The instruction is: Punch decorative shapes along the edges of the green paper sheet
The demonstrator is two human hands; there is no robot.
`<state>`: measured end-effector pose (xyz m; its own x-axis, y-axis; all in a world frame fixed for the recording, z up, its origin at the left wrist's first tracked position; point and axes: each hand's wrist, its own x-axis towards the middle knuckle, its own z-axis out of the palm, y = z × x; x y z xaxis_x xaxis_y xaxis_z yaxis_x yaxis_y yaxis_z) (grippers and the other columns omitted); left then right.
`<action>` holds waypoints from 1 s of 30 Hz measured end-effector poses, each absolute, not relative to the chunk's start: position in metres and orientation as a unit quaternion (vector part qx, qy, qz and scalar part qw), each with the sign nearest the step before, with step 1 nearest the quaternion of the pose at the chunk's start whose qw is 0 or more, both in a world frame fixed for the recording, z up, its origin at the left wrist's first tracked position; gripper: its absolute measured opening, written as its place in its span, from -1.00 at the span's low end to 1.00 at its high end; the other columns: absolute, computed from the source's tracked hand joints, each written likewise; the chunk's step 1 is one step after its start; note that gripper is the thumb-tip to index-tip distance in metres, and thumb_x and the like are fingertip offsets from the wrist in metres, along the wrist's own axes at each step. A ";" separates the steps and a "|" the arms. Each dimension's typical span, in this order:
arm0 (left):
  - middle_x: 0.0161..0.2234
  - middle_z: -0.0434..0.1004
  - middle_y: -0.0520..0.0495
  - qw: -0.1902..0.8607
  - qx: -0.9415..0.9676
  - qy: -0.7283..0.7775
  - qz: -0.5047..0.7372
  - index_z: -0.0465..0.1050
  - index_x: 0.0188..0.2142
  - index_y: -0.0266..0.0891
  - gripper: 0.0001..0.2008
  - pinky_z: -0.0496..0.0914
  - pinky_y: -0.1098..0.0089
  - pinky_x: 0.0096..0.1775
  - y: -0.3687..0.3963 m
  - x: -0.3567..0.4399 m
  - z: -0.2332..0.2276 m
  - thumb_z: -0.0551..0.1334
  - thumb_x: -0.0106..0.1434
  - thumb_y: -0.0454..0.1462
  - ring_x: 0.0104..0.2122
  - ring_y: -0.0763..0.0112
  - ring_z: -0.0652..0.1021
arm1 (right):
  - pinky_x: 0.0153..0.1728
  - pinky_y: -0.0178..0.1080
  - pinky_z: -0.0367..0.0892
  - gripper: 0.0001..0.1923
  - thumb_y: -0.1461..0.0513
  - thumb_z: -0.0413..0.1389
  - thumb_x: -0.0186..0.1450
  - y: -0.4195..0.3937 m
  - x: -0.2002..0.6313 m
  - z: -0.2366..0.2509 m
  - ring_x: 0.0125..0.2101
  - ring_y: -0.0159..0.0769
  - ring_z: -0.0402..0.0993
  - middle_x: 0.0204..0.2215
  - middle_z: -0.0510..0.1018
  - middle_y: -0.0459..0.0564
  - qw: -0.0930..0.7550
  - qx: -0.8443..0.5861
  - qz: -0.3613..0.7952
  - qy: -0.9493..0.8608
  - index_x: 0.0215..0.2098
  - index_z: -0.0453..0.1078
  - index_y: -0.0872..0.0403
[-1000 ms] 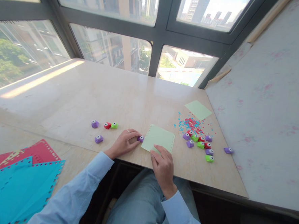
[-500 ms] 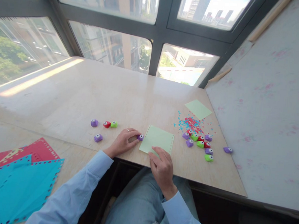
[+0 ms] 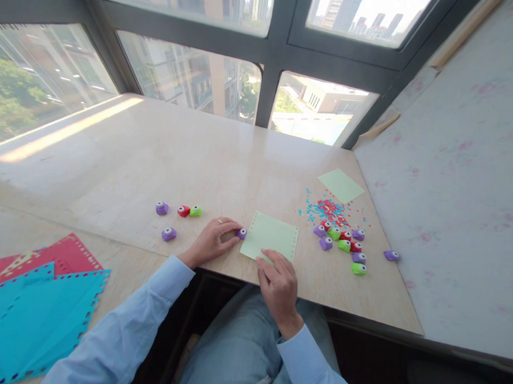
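My left hand (image 3: 212, 240) grips a small purple paper punch (image 3: 241, 233) with its fingertips, pressed against the left edge of a pale green paper square (image 3: 271, 237). That square lies flat near the table's front edge and has a row of small holes along its left and right edges. My right hand (image 3: 278, 280) rests with its fingers spread on the square's near edge, holding it down. Both sleeves are light blue.
A cluster of purple, green and red punches (image 3: 342, 245) lies to the right, beside blue and red confetti (image 3: 327, 209), a second green sheet (image 3: 341, 185) and a lone purple punch (image 3: 391, 255). Three punches (image 3: 178, 211) and another purple one (image 3: 169, 234) lie left. Punched blue and red sheets (image 3: 32, 306) lie far left.
Hands, punch and green square keep nearly the same places. The view has shifted slightly, and the square sits a little nearer the left hand's punch.
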<state>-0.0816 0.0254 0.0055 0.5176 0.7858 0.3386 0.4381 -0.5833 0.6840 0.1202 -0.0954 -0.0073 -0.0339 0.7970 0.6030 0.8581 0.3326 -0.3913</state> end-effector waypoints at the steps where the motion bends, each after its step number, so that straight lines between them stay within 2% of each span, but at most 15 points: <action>1: -0.11 0.60 -0.11 0.267 0.829 0.369 0.324 0.53 -0.08 -0.17 -0.79 0.42 0.20 0.00 0.026 -0.082 0.005 0.27 0.29 -0.29 -0.08 0.25 0.55 | -0.06 -0.06 0.47 -0.75 0.38 0.08 0.36 -0.095 0.120 -0.008 -0.07 -0.16 0.55 -0.12 0.65 0.04 0.394 -0.575 -0.043 -0.716 -0.19 0.57 -0.01; 15: -0.14 0.62 -0.10 0.251 0.833 0.363 0.335 0.54 -0.10 -0.17 -0.80 0.44 0.22 -0.04 0.025 -0.081 0.007 0.28 0.27 -0.31 -0.11 0.25 0.57 | -0.08 -0.09 0.49 -0.78 0.41 0.09 0.36 -0.095 0.119 -0.008 -0.09 -0.17 0.55 -0.15 0.65 0.08 0.417 -0.565 -0.064 -0.709 -0.19 0.56 0.06; 30: -0.14 0.62 -0.10 0.244 0.837 0.357 0.336 0.54 -0.10 -0.16 -0.79 0.45 0.22 -0.05 0.026 -0.081 0.006 0.28 0.26 -0.33 -0.12 0.26 0.57 | -0.08 -0.09 0.47 -0.78 0.40 0.10 0.35 -0.095 0.119 -0.011 -0.09 -0.16 0.54 -0.14 0.65 0.05 0.391 -0.569 -0.071 -0.719 -0.21 0.57 0.03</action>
